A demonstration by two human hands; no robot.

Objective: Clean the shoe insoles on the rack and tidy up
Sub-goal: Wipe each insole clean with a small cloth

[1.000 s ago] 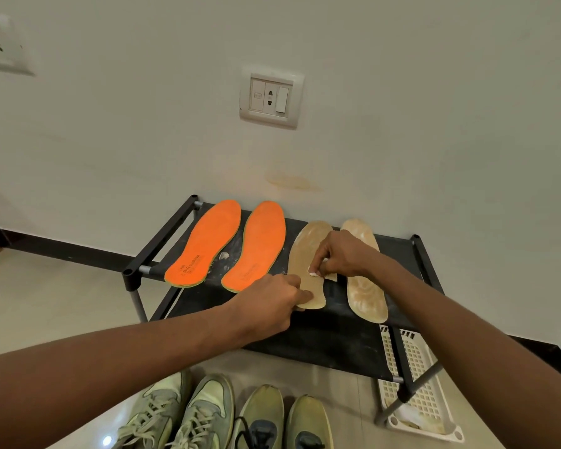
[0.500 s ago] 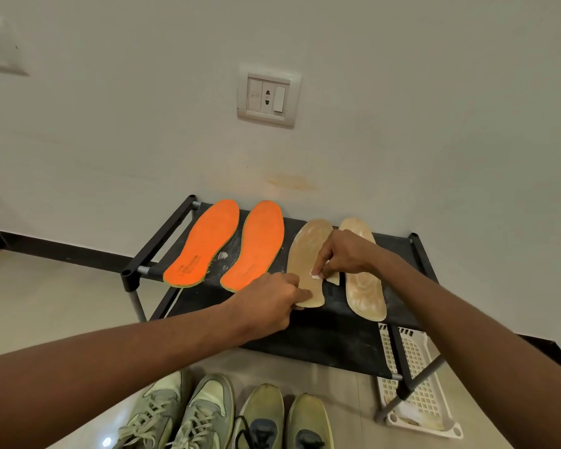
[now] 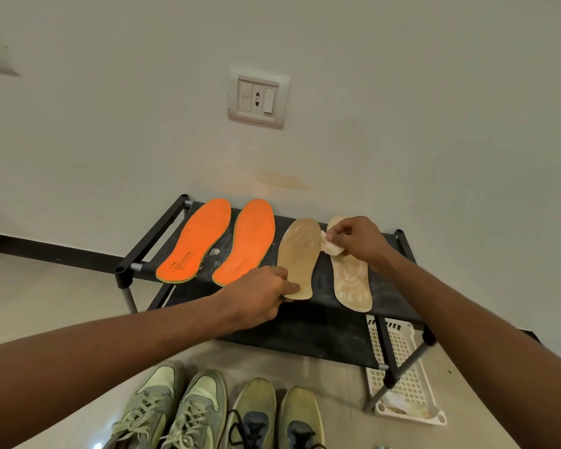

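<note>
Right grip [image 3: 353, 236] pinching wipe [image 3: 332, 246] (crumpled), left grip [image 3: 261, 294] pinning tan insole [image 3: 300, 254]

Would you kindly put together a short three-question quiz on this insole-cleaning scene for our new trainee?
1. True or false: the left hand holds the heel end of a tan insole down on the rack.
2. Multiple choice: what does the right hand pinch? A) a brush B) a small white cloth C) a shoe lace
3. Fill in: the number of orange insoles lying on the rack is ____.

Key: 1 true; 2 B; 3 two
</note>
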